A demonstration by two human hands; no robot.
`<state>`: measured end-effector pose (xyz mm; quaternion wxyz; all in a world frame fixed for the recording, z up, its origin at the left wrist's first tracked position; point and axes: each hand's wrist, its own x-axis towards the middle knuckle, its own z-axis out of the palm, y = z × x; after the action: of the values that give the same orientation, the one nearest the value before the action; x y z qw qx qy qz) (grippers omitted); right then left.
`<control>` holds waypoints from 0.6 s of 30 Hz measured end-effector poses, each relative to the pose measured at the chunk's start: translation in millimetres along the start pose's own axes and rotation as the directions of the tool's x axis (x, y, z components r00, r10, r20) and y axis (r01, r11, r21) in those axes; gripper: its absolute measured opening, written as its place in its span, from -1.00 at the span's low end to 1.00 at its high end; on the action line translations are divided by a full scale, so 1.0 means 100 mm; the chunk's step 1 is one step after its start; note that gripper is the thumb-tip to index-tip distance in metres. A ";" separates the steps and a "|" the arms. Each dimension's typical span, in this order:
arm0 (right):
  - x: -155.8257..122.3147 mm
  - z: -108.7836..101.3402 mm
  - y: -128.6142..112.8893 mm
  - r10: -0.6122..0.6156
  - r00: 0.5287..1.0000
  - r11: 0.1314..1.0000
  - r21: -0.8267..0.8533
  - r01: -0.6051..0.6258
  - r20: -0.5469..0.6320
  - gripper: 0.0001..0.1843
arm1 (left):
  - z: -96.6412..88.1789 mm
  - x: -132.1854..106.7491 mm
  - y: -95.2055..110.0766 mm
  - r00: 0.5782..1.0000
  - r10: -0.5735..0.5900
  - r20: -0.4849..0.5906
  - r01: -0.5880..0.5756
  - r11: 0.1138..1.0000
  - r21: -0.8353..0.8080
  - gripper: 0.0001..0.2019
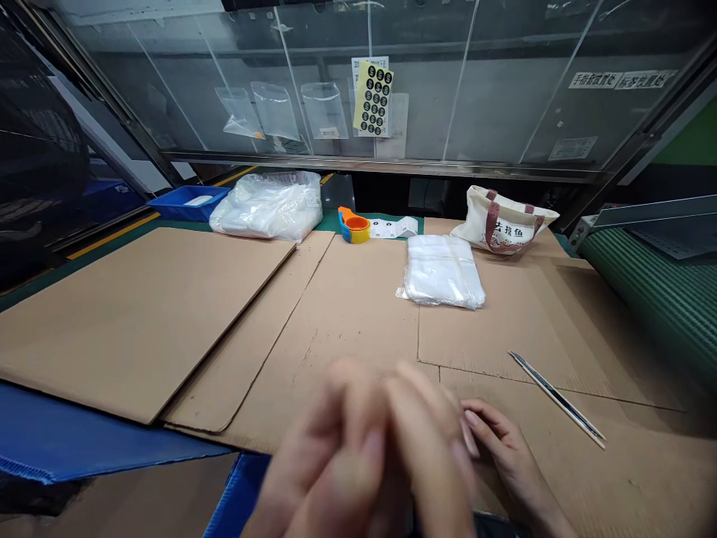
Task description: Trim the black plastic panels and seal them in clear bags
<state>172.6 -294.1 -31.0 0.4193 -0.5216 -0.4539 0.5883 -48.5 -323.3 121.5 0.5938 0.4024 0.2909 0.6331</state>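
Note:
Close to the camera, my left hand (pixel 330 456) and my right hand (pixel 431 441) are raised with their curled fingers against each other. Both are blurred. Their fingers look closed, and I cannot make out whether anything is between them. Just right of them a third, smaller hand (pixel 509 456), apparently another person's, rests at the cardboard (pixel 347 321) with bent fingers. A slim pen-like tool (pixel 557 400) lies on the cardboard further right. Beyond my hands sits a stack of clear plastic bags (pixel 442 270).
Along the back stand a blue tray (pixel 187 203), a bulky clear bag (pixel 269 205), a coloured tape dispenser (pixel 354 226) with a label strip (pixel 395 227), and a cloth tote bag (pixel 504 224). A cardboard sheet (pixel 140 306) lies left. A green ribbed belt (pixel 655 284) runs at right.

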 end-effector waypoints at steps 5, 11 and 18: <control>0.02 0.02 -0.10 -0.031 0.999 0.999 -0.015 0.032 0.038 -0.60 | 0.32 0.31 -0.26 0.978 -0.082 0.194 0.149 0.918 -0.367 -0.82; 0.03 0.01 -0.21 -0.104 0.994 0.994 -0.014 0.104 0.024 -0.70 | 0.19 0.35 -0.53 0.959 -0.161 0.233 0.215 0.949 -0.230 -0.77; 0.07 -0.02 -0.19 -0.124 0.992 0.992 -0.034 0.124 0.019 -0.68 | 0.16 0.36 -0.59 0.956 -0.171 0.239 0.149 0.983 0.109 -0.71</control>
<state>174.2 -283.0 -13.8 0.4421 -0.4946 -0.4991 0.5576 -2.9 -281.7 85.4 0.6563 0.4795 0.2742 0.5140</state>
